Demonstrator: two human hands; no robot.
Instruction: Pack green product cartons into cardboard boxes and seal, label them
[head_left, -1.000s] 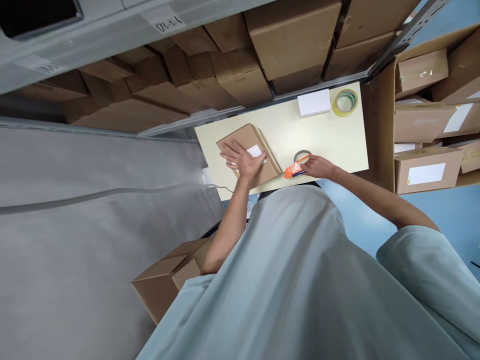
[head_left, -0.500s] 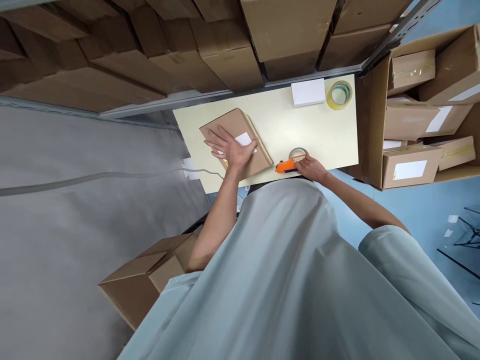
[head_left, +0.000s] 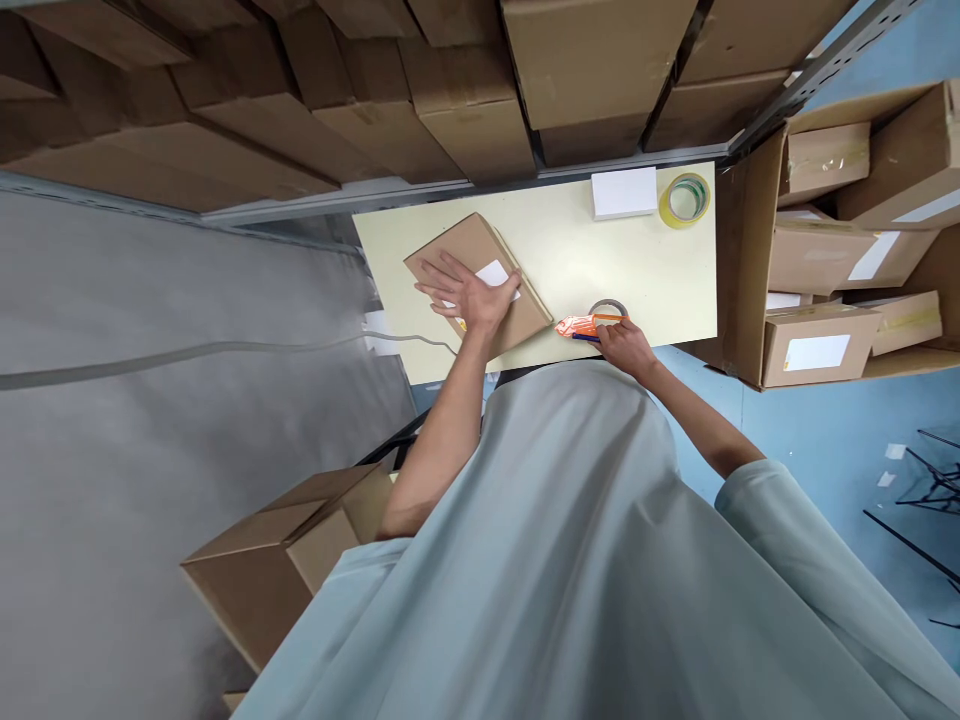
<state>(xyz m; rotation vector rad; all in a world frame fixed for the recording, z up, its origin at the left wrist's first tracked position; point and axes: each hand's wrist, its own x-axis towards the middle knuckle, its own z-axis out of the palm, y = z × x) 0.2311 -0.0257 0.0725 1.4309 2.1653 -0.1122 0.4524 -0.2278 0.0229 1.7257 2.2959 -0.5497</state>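
Observation:
My left hand (head_left: 474,300) lies flat with fingers spread on top of a brown cardboard box (head_left: 521,325). The box sits at an angle on the left part of the cream table, and a white label on it is partly covered by my palm. Just right of the box's near corner, my right hand (head_left: 626,348) is closed around an orange and blue tape dispenser (head_left: 576,327). A ring-shaped tape roll (head_left: 608,304) shows at the dispenser's far side. The dispenser's front end points left toward the box, low over the table's near edge.
On the cream table (head_left: 555,230), a white box (head_left: 624,194) and a yellow tape roll (head_left: 684,200) stand at the far right. Shelved cartons (head_left: 472,130) overhang the back. A large open carton (head_left: 750,270) holding several boxes is at right. Another carton (head_left: 255,560) stands lower left. A grey cable (head_left: 225,348) reaches the table.
The view has shifted slightly. The tape dispenser has turned a little in my right hand, with pale streaks now showing on its orange side. My left hand stays on the box.

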